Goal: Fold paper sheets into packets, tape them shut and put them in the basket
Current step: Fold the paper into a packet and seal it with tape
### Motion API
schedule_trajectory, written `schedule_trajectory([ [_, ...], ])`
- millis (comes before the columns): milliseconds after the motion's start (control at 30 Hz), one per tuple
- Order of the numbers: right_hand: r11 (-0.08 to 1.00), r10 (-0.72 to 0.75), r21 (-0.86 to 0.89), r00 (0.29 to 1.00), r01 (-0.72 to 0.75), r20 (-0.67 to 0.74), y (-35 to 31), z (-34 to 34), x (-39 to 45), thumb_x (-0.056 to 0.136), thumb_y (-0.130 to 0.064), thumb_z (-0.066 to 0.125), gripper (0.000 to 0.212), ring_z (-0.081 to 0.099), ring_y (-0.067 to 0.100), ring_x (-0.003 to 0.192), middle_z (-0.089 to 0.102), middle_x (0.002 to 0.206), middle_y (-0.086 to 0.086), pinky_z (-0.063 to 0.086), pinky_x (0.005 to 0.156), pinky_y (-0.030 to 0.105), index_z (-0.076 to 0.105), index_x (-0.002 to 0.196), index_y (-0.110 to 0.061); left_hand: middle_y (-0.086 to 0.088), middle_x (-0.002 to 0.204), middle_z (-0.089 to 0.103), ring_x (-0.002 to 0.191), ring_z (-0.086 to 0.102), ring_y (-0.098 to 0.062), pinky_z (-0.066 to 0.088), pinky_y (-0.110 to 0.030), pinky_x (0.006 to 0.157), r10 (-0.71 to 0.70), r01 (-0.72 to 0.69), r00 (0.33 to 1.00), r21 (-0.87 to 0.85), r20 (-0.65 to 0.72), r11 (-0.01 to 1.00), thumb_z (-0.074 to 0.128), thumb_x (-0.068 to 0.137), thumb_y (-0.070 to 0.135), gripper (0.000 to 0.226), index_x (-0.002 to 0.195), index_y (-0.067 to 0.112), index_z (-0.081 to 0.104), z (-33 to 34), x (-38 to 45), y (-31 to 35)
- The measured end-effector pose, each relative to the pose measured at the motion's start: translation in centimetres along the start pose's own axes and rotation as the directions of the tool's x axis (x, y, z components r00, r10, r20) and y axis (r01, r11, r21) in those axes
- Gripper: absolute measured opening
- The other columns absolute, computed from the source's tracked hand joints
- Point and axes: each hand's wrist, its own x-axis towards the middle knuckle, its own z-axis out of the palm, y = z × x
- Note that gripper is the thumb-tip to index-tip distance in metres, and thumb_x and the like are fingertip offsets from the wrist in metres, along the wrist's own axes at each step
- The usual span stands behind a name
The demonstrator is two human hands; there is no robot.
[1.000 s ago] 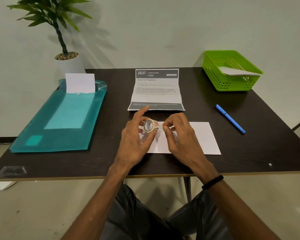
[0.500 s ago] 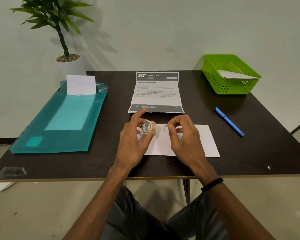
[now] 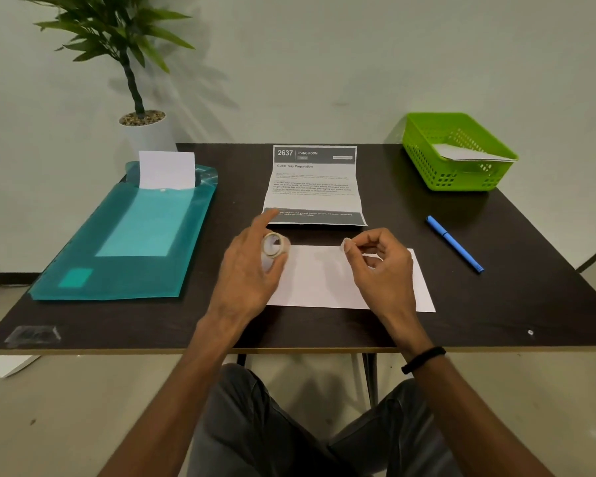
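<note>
A dark wooden desk (image 3: pixel 496 304) stands against a pale wall. Near its front edge lies the folded white paper packet (image 3: pixel 324 280), light, floppy and best pinned flat. The left hand (image 3: pixel 248 270) grips a small clear tape roll (image 3: pixel 274 244); the right hand (image 3: pixel 379 266) pinches a tape strip, which may curl. The green plastic basket (image 3: pixel 461 173), holding one packet, sits well apart; a blue pen (image 3: pixel 455 243) lies between.

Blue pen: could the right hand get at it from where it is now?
Probably yes. The blue pen lies alone on bare table to the right hand's outer side, nothing between; but its fingers already pinch a tape end.
</note>
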Motion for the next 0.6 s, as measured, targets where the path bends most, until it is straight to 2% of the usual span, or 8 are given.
schedule_trajectory([
  [100, 0.998, 0.040, 0.051, 0.999, -0.039, -0.024, -0.1, -0.2, 0.0, 0.093, -0.032, 0.077, 0.017, 0.072, 0.014, 0.082, 0.073, 0.086, -0.007, 0.062, 0.075, 0.031, 0.068, 0.091, -0.018, -0.002, 0.140, 0.058, 0.132, 0.051, -0.023, 0.045, -0.046, 0.112, -0.078, 0.082, 0.996, 0.118, -0.038, 0.990, 0.079, 0.089, 0.021, 0.083, 0.153, 0.043, 0.031, -2.4, 0.1, -2.0],
  [233, 0.996, 0.068, 0.058, 0.997, -0.066, -0.039, -0.4, -0.4, -0.1, 0.090, -0.035, 0.080, 0.022, 0.072, 0.012, 0.081, 0.074, 0.087, -0.005, 0.063, 0.074, 0.030, 0.068, 0.096, -0.017, -0.006, 0.144, 0.054, 0.136, 0.046, -0.028, 0.041, -0.049, 0.113, -0.147, 0.154, 0.988, 0.188, -0.048, 0.970, 0.078, 0.089, 0.014, 0.082, 0.154, 0.038, 0.034, -3.5, 0.0, -3.8],
  [300, 0.994, 0.082, 0.080, 0.996, -0.078, -0.045, -0.9, -0.5, -0.1, 0.088, -0.035, 0.082, 0.029, 0.073, 0.011, 0.080, 0.075, 0.085, -0.003, 0.061, 0.071, 0.026, 0.065, 0.103, -0.017, -0.006, 0.148, 0.052, 0.138, 0.042, -0.029, 0.039, -0.049, 0.114, -0.149, 0.154, 0.988, 0.232, -0.038, 0.961, 0.078, 0.089, 0.021, 0.080, 0.153, 0.037, 0.034, -3.5, 0.1, -3.7],
  [367, 0.989, 0.108, 0.101, 0.993, -0.104, -0.039, -1.4, -0.6, -0.2, 0.087, -0.035, 0.083, 0.038, 0.075, 0.010, 0.079, 0.076, 0.083, 0.000, 0.061, 0.071, 0.024, 0.059, 0.110, -0.018, -0.003, 0.151, 0.049, 0.141, 0.038, -0.026, 0.036, -0.046, 0.116, -0.089, 0.102, 0.994, 0.256, -0.061, 0.961, 0.079, 0.088, 0.034, 0.075, 0.152, 0.036, 0.039, -3.2, -0.1, -2.6],
  [467, 0.980, 0.135, 0.151, 0.990, -0.129, -0.029, -2.5, -0.8, -0.8, 0.085, -0.033, 0.085, 0.042, 0.076, 0.014, 0.076, 0.078, 0.082, 0.001, 0.063, 0.072, 0.031, 0.058, 0.112, -0.018, 0.009, 0.142, 0.055, 0.134, 0.045, -0.014, 0.038, -0.035, 0.112, 0.026, -0.021, 0.999, 0.113, -0.043, 0.993, 0.074, 0.088, 0.051, 0.064, 0.145, 0.036, 0.049, -2.2, -1.2, 0.9],
  [533, 0.975, 0.137, 0.177, 0.990, -0.132, -0.020, -3.5, -1.1, -1.6, 0.084, -0.030, 0.086, 0.040, 0.076, 0.016, 0.071, 0.079, 0.080, -0.001, 0.062, 0.070, 0.030, 0.058, 0.111, -0.016, 0.027, 0.122, 0.060, 0.117, 0.053, 0.000, 0.043, -0.024, 0.102, 0.068, -0.068, 0.998, -0.036, -0.006, 0.997, 0.072, 0.085, 0.059, 0.056, 0.136, 0.041, 0.057, -1.4, -2.1, 3.5],
  [600, 0.973, 0.130, 0.192, 0.992, -0.126, -0.008, -4.5, -1.6, -2.7, 0.085, -0.027, 0.085, 0.038, 0.075, 0.016, 0.068, 0.079, 0.078, -0.001, 0.061, 0.068, 0.026, 0.059, 0.110, -0.015, 0.030, 0.108, 0.065, 0.104, 0.061, 0.002, 0.050, -0.017, 0.088, 0.107, -0.104, 0.994, -0.164, 0.009, 0.981, 0.076, 0.083, 0.057, 0.046, 0.125, 0.039, 0.066, -0.5, -2.5, 5.4],
])
